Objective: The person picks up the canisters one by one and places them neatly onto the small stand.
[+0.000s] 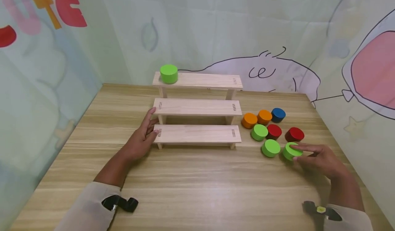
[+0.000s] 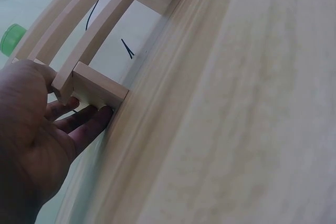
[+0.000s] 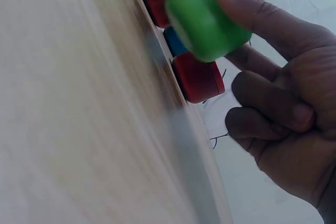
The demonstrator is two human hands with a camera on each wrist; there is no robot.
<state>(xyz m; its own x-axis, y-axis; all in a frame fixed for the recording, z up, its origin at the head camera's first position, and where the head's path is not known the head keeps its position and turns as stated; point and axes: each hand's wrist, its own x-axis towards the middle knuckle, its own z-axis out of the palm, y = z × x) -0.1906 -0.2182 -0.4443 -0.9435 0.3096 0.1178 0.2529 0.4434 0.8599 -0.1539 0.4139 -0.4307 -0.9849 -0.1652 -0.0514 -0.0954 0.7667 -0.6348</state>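
Observation:
A three-step wooden rack (image 1: 197,134) stands on the table, with one green round block (image 1: 169,74) on the left end of its top step. My left hand (image 1: 140,143) grips the rack's left end. In the left wrist view, the left fingers (image 2: 86,129) touch the lowest step's side support. At the right, my right hand (image 1: 324,160) pinches another green round block (image 1: 289,152) between thumb and fingers. The right wrist view shows this block (image 3: 202,22) tilted and raised off the table, its other fingers curled below.
Beside the rack's right end are two orange blocks (image 1: 249,120), a blue block (image 1: 278,115), two red blocks (image 1: 294,135) and two more green blocks (image 1: 271,148). The wooden table (image 1: 185,189) meets printed cloth walls (image 1: 197,25) at its back and sides.

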